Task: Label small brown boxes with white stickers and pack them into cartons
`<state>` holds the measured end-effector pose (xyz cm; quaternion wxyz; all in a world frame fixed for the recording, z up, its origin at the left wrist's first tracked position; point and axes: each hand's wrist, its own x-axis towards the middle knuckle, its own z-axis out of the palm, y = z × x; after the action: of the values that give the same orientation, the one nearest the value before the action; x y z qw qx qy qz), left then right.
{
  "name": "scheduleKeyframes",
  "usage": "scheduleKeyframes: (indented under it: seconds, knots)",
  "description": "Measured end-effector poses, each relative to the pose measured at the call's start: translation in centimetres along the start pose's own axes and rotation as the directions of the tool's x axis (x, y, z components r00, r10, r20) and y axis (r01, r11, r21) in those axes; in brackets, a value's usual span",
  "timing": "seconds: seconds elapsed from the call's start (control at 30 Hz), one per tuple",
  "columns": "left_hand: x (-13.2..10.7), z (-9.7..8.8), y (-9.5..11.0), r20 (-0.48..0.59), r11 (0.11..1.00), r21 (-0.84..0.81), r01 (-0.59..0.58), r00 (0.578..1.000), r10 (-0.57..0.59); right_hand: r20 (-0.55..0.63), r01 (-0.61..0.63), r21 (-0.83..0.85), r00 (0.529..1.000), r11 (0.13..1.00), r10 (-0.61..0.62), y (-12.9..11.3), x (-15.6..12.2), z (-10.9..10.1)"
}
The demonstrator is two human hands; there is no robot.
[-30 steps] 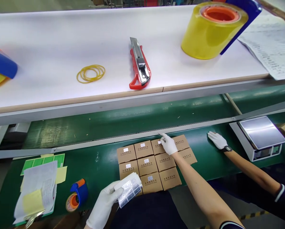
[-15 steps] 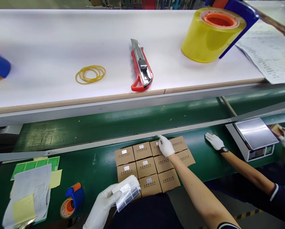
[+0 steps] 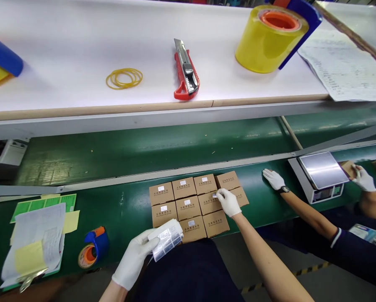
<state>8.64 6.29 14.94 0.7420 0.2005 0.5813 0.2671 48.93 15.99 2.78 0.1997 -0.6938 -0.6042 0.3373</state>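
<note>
Several small brown cardboard boxes (image 3: 188, 206) lie packed in rows on the green table (image 3: 125, 214), most carrying a small white label. My left hand (image 3: 133, 262), in a white glove, grips a sheet of white labels (image 3: 166, 240) near the front edge. My right hand (image 3: 228, 202), also gloved, rests its pinched fingertips on a middle-row box (image 3: 209, 203), pressing a small white label there.
A co-worker's gloved hand (image 3: 273, 179) lies flat on the table beside a scale (image 3: 320, 174); their other hand (image 3: 362, 178) holds a box. A tape dispenser (image 3: 92, 247) and papers (image 3: 37, 241) sit left. The white shelf above holds a utility knife (image 3: 185, 71), rubber bands (image 3: 124, 78) and a yellow roll (image 3: 268, 40).
My right hand has drawn back from a back-row box to a middle-row box. The left hand keeps hold of the label sheet. The view has tilted slightly.
</note>
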Motion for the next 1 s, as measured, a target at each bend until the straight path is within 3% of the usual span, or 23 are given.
scheduleKeyframes:
  seconds: [0.17,0.4,1.0]
  knots:
    - [-0.2,1.2,0.4,0.029,1.0,0.03,-0.007,1.0,0.006,0.079,-0.012,0.032,0.997,0.999,0.009,-0.7,-0.3,1.0]
    - [-0.6,0.7,-0.1,0.01,0.998,0.056,-0.013,1.0,0.012,0.157,-0.038,-0.008,0.987,0.999,0.039,-0.5,1.6,2.5]
    - [-0.5,0.3,0.3,0.04,0.998,0.068,-0.016,0.999,0.014,0.25,-0.122,-0.238,0.951,0.964,0.182,-3.1,1.6,1.7]
